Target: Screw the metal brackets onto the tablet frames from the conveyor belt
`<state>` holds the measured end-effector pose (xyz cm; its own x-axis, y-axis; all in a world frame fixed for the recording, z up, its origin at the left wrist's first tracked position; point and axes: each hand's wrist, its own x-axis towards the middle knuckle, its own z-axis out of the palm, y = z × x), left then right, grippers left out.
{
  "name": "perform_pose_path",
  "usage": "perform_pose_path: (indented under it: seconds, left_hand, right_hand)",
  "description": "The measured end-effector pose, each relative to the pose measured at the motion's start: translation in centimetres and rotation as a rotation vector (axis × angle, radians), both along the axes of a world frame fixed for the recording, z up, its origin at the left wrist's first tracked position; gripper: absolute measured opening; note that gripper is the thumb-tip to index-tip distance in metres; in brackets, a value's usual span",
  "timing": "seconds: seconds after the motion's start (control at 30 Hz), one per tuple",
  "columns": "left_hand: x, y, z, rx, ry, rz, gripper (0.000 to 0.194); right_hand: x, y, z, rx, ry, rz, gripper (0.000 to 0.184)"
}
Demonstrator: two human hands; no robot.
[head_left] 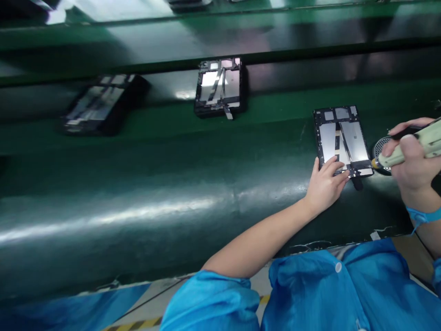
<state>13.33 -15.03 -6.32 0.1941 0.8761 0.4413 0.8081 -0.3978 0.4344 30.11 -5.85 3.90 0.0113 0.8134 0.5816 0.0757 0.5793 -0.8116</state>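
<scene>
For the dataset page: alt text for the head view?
A bare left grip rests on an opened tablet-like device, while the right grip holds a pale green tool, its tip by the device's lower right corner. Farther left, a similar device and a blurred one lie on the green work surface.

No lettering legible; tiny dark mark on opened device too small to read.
</scene>
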Motion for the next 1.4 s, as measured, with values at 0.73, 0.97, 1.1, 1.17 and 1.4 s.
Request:
perform_pose_path:
  seconds: [0.73, 0.97, 1.1, 1.17, 1.4]
  left_hand:
    - [0.0, -0.2, 1.2, -0.083, 0.021, -0.014, 0.023]
    - [0.0, -0.2, 1.1, -0.073, 0.006, 0.004, 0.021]
    - [0.1, -0.1, 1.1, -0.085, -0.004, 0.011, 0.019]
    - [0.1, 0.0, 1.0, -0.08, -0.008, 0.013, 0.019]
    - [0.1, -0.1, 0.7, -0.057, -0.021, 0.033, 0.017]
  right_hand:
    - [-2.0, -2.4, -2.7, -0.097, 0.014, 0.329, 0.019]
    - [-1.5, -1.8, -1.6, -0.076, 0.022, 0.26, 0.02]
    - [1.2, 1.5, -0.7, 0.065, 0.091, -0.095, 0.018]
    - [2.7, 3.3, -1.1, 0.084, 0.076, -0.192, 0.018]
    - [4.5, 5.0, -2.9, 0.094, 0.001, -0.213, 0.017]
